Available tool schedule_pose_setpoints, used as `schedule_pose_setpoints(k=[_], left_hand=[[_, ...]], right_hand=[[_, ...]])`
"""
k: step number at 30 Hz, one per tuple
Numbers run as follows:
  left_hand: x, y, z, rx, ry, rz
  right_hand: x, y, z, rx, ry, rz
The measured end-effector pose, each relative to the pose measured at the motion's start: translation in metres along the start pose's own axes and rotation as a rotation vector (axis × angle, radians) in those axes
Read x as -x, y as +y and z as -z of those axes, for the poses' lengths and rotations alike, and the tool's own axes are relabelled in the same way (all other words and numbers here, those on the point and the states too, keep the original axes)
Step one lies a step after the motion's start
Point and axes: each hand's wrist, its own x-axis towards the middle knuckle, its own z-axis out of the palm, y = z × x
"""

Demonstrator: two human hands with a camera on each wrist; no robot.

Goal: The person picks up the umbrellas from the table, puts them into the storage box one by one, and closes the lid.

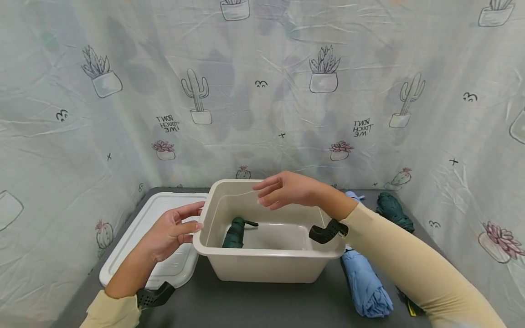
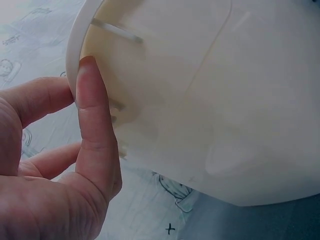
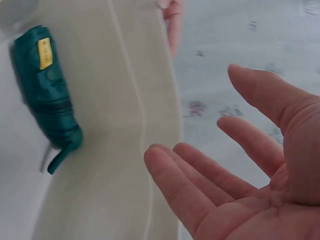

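Observation:
A cream plastic storage bin (image 1: 272, 269) stands lidless on the dark table. My left hand (image 1: 174, 230) pinches its left rim between thumb and fingers, as the left wrist view (image 2: 92, 135) also shows of that hand. Over the far part of the bin my right hand (image 1: 287, 189) hovers with relaxed, parted fingers and holds nothing. Inside the bin, against its left side, lies a folded dark green umbrella (image 1: 234, 234) with its wrist strap loose. A yellow label shows on this umbrella (image 3: 37, 85) in the right wrist view.
A white lid (image 1: 160, 200) lies left of the bin, partly behind my left hand. To the right are a folded blue umbrella (image 1: 365, 282) and a dark green folded bundle (image 1: 393, 212). Something dark with yellow (image 1: 411, 309) is partly hidden under my right arm. A printed curtain (image 1: 262, 109) encloses the table.

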Motion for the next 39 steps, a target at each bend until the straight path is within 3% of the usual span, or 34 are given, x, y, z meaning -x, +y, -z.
schedule_pose_setpoints(k=[8, 19, 32, 39], left_hand=[[-0.001, -0.002, 0.000, -0.014, 0.004, -0.001], [-0.001, -0.002, 0.001, 0.006, -0.004, -0.011], [-0.003, -0.002, 0.003, -0.004, 0.008, -0.023], [-0.004, -0.002, 0.001, -0.023, 0.032, -0.019]], right_hand=[[0.033, 0.013, 0.018, -0.044, 0.097, 0.066], [0.072, 0.046, 0.039, -0.148, 0.260, 0.202], [0.103, 0.092, 0.042, -0.112, 0.563, 0.292], [0.124, 0.123, 0.045, -0.120, 0.630, 0.322]])
